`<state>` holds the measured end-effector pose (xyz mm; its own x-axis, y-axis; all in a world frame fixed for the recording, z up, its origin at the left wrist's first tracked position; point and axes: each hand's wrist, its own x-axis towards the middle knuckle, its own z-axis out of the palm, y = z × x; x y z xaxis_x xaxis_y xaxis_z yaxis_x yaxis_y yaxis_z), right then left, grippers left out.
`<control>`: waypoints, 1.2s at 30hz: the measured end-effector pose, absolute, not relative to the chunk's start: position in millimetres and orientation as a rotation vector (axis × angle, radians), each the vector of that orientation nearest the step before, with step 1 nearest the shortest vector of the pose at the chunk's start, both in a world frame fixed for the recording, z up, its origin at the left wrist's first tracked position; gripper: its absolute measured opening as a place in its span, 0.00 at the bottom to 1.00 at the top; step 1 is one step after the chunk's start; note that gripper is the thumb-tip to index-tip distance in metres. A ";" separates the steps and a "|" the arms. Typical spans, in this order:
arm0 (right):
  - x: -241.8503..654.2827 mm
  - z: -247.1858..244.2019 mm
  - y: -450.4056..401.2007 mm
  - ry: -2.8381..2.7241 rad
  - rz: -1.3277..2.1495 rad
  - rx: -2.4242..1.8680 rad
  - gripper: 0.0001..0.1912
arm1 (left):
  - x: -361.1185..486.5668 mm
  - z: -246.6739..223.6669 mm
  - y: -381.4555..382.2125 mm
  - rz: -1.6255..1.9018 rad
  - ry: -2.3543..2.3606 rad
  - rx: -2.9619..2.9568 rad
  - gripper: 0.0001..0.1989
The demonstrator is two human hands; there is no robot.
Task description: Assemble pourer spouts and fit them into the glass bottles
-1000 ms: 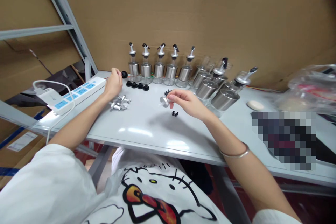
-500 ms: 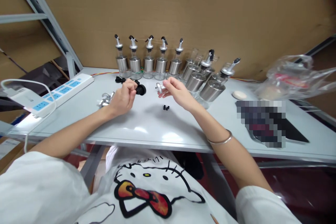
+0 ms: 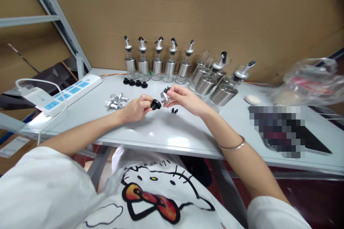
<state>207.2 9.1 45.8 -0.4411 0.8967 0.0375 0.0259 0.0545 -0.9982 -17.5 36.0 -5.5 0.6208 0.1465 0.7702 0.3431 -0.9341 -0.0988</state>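
Observation:
My left hand [image 3: 139, 107] pinches a ribbed black rubber stopper [image 3: 156, 104] by its narrow end, the wide end facing right. Close beside it, my right hand [image 3: 182, 97] grips a silver pourer spout [image 3: 165, 97], its round flange turned toward the stopper. I cannot tell whether the two parts touch. Below my right fingers lie several small black caps [image 3: 174, 110]. Several more black stoppers [image 3: 135, 82] form a row at the back left. Loose silver spouts [image 3: 117, 101] are piled to the left of my left hand.
Steel-and-glass bottles [image 3: 157, 66] with pourers line the back, and more bottles [image 3: 224, 93] cluster at right. A white power strip [image 3: 72, 91] lies at left. Farther right are a pale oval object [image 3: 252, 100], a plastic bag [image 3: 309, 84] and a blurred-out dark item [image 3: 276, 132].
My left hand has moved right and down with the stopper, uncovering the stopper row and the spouts. The stopper and the spout in my right hand are now close together.

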 end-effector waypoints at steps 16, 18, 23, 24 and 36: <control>204.9 42.9 6.7 -1.741 1.513 -0.838 0.21 | -16.6 -9.4 40.6 -1.275 -0.152 -2.601 0.10; 204.1 42.4 5.6 -1.756 1.521 -0.837 0.21 | -16.3 -9.7 40.8 -1.266 -0.111 -2.583 0.09; 204.0 40.3 5.7 -1.763 1.543 -0.797 0.19 | -17.3 -9.0 41.4 -1.256 -0.055 -2.597 0.08; 204.3 40.2 5.9 -1.763 1.542 -0.784 0.18 | -17.6 -8.7 41.6 -1.265 -0.052 -2.589 0.08; 204.1 42.4 3.7 -1.805 1.513 -0.741 0.12 | -19.0 -8.7 41.4 -1.248 0.094 -2.551 0.06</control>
<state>204.1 3.7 42.4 -0.6214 0.7731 0.1274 0.0093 0.1699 -0.9854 -19.0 41.4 -8.7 0.6206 -0.1877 0.7613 0.0718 -0.9532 -0.2935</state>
